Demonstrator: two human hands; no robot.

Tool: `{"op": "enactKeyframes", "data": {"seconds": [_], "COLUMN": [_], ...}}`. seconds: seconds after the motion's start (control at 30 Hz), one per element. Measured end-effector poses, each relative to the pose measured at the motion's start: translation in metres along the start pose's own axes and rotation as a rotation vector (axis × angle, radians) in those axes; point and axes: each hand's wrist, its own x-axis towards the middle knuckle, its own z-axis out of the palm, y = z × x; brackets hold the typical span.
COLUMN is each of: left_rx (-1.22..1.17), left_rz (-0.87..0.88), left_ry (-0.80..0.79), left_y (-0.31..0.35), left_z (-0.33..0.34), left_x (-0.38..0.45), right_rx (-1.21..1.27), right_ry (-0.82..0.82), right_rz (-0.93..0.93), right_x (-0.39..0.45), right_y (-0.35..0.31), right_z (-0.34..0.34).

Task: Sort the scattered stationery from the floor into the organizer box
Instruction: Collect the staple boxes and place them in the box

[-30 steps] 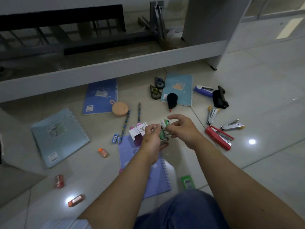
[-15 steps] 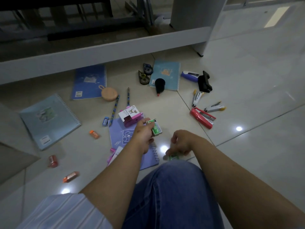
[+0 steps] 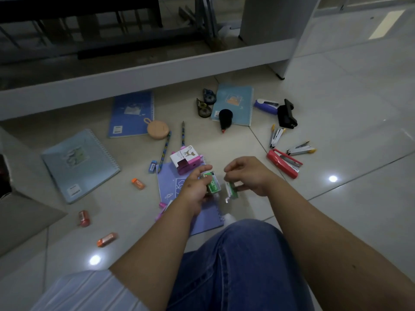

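Note:
My left hand [image 3: 195, 190] grips a small green staple box [image 3: 212, 183] above the purple notebook [image 3: 177, 187]. My right hand [image 3: 249, 176] pinches a second small green staple box [image 3: 232, 191] just to the right of the first. The two boxes are a little apart. A pink and white pencil sharpener [image 3: 186, 159] stands on the notebook's far edge. A red stapler [image 3: 283, 163], staple removers [image 3: 276, 136], a purple stapler [image 3: 266, 105], a black hole punch [image 3: 287, 114] and tape dispensers [image 3: 204, 106] lie on the floor beyond. No organizer box is recognisable.
Three more notebooks [image 3: 131, 113] [image 3: 79, 164] [image 3: 233, 104], two pencils [image 3: 164, 151], a round peach case [image 3: 157, 129], a black marker [image 3: 225, 116], a blue eraser [image 3: 152, 165] and orange erasers [image 3: 138, 183] [image 3: 107, 239] lie scattered. A white desk panel [image 3: 143, 72] runs across the back. My knee [image 3: 235, 254] is in the foreground.
My right hand has risen from the floor near my knee with a second green box, and now holds it next to the box in my left hand.

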Motion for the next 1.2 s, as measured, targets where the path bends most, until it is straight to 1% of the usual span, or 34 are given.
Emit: {"op": "enactKeyframes", "data": {"seconds": [0.13, 0.23, 0.3, 0.43, 0.53, 0.6, 0.67, 0.73, 0.8, 0.87, 0.97, 1.03, 1.1, 1.2], "left_rx": [-0.028, -0.147, -0.204, -0.316, -0.353, -0.337, -0.268, -0.033, 0.213, 0.362, 0.525, 0.583, 0.602, 0.657], "left_rz": [0.014, -0.006, -0.011, -0.048, -0.021, 0.025, 0.086, 0.184, 0.280, 0.325, 0.361, 0.366, 0.364, 0.385], "left_ry": [-0.048, -0.055, -0.048, -0.082, -0.099, -0.074, -0.059, -0.033, -0.045, -0.037, -0.033, -0.058, -0.057, 0.030], "left_y": [0.006, 0.008, 0.009, 0.007, 0.006, 0.006, 0.007, 0.007, 0.007, 0.004, -0.004, -0.008, -0.010, -0.013], "left_z": [-0.010, -0.024, -0.034, -0.054, -0.065, -0.072, -0.078, -0.085, -0.091, -0.096, -0.102, -0.103, -0.103, -0.102], "left_x": [-0.010, -0.012, -0.013, -0.017, -0.016, -0.014, -0.010, -0.004, 0.001, 0.004, 0.012, 0.015, 0.019, 0.024], "right_rx": [0.016, 0.006, -0.043, -0.172, -0.127, -0.075, -0.100, -0.264, -0.465, -0.584, -0.779, -0.815, -0.767, -0.748], "right_ry": [-0.055, 0.010, 0.036, 0.028, -0.043, -0.070, -0.037, 0.017, 0.089, 0.133, 0.046, 0.026, 0.023, -0.032], "right_rz": [-0.107, -0.170, -0.198, -0.184, -0.104, -0.122, -0.191, -0.291, -0.377, -0.418, -0.416, -0.398, -0.383, -0.380], "right_x": [-0.004, -0.004, -0.003, 0.000, 0.000, 0.000, 0.004, 0.011, 0.019, 0.027, 0.035, 0.039, 0.040, 0.039], "right_y": [-0.027, -0.035, -0.037, -0.034, -0.029, -0.028, -0.027, -0.027, -0.025, -0.022, -0.014, -0.009, -0.006, -0.004], "right_z": [0.022, 0.040, 0.050, 0.070, 0.081, 0.084, 0.084, 0.084, 0.088, 0.094, 0.101, 0.098, 0.094, 0.090]}}
